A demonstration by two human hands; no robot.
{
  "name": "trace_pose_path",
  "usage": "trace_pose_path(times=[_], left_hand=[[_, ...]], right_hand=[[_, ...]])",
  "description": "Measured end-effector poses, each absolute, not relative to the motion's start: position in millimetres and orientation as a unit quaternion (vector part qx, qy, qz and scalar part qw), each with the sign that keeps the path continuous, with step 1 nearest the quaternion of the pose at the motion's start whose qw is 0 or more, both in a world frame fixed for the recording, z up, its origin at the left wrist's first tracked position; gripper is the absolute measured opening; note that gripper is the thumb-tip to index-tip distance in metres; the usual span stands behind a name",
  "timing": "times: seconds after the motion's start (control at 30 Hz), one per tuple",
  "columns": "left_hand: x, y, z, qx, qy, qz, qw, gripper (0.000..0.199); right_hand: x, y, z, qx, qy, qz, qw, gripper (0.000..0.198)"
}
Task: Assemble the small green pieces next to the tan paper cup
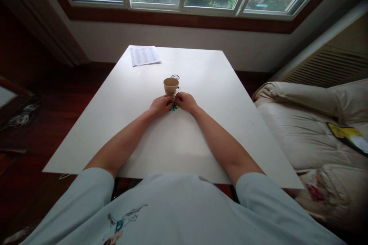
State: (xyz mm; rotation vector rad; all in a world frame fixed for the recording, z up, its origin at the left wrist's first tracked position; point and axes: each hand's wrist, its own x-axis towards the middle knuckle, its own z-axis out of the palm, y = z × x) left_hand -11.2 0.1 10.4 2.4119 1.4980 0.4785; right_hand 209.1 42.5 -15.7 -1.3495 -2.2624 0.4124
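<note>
The cup (170, 89) is tan and plain-looking, wider at the mouth and narrowing toward its base, and it stands upright on the white table (178, 141) with its round opening facing up (the inner wall shows the same tan, a bit darker). Its lowest part is partly hidden from view. Just on the near side of the cup lies a small loose cluster of tiny pieces (174, 108), mostly green with touches of blue and yellow, spread low on the tabletop, some partly covered, their exact shapes too small to tell
</note>
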Motion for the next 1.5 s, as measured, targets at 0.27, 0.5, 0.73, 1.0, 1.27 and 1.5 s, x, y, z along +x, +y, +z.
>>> trace_pose_path(times=[0.27,0.5,0.73,1.0,1.27,1.5], left_hand=[[-11.8,0.7,10.1,0.832,0.512,0.169,0.133,0.021],[-11.7,-0.1,11.1,0.831,0.510,0.174,0.139,0.022],[-12.6,0.2,10.7,0.829,0.512,0.178,0.141,0.021],[-12.6,0.5,9.1,0.829,0.513,0.177,0.136,0.023],[-12.8,1.0,9.0,0.832,0.508,0.175,0.137,0.023],[-12.5,0.8,10.4,0.831,0.510,0.173,0.138,0.022]], right_hand=[[209.3,42.8,-17.2,-0.493,-0.823,0.149,0.239,0.011],[209.3,44.2,-18.5,-0.495,-0.824,0.145,0.233,0.011],[208.2,40.4,-12.3,-0.499,-0.823,0.148,0.227,0.012],[208.0,41.1,-14.6,-0.495,-0.826,0.142,0.229,0.013],[208.0,38.3,-9.7,-0.493,-0.826,0.150,0.228,0.013],[205.8,35.4,-5.1,-0.507,-0.817,0.154,0.226,0.010]])
